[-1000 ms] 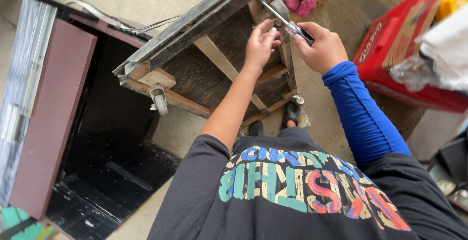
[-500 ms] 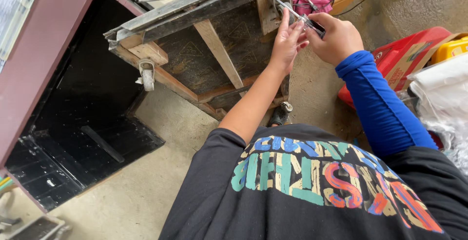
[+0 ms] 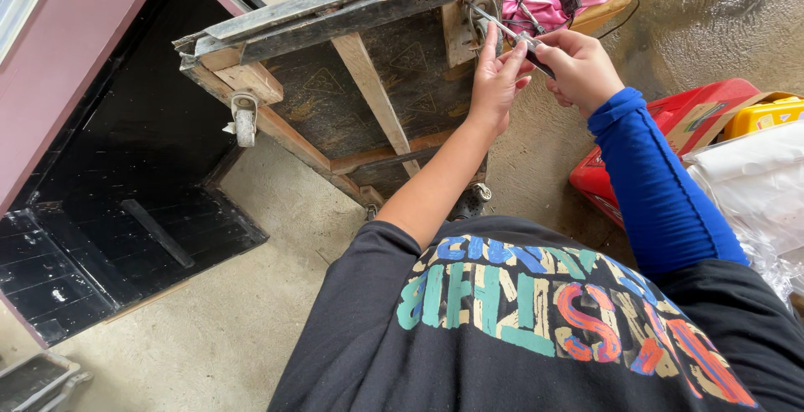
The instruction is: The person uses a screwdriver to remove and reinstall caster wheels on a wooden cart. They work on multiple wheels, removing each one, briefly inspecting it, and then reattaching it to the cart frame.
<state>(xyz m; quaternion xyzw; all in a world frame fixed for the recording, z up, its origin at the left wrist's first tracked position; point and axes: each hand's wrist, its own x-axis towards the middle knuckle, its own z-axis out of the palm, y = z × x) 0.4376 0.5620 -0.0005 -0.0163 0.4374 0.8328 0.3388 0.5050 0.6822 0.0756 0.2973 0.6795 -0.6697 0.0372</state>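
Both hands at the caster of an upturned wooden cart

The right hand [image 3: 578, 64] grips a screwdriver [image 3: 511, 33], tip at the corner caster [image 3: 483, 10]; the left hand [image 3: 496, 85] steadies its shaft. Another caster [image 3: 244, 117] hangs from the wooden cart [image 3: 368, 85] frame.

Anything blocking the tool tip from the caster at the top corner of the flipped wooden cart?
Nothing visible does. The right hand grips the screwdriver by its handle, and the shaft runs straight to the caster on the cart. The left hand steadies the shaft from beside it, fingers alongside, not across the tip.
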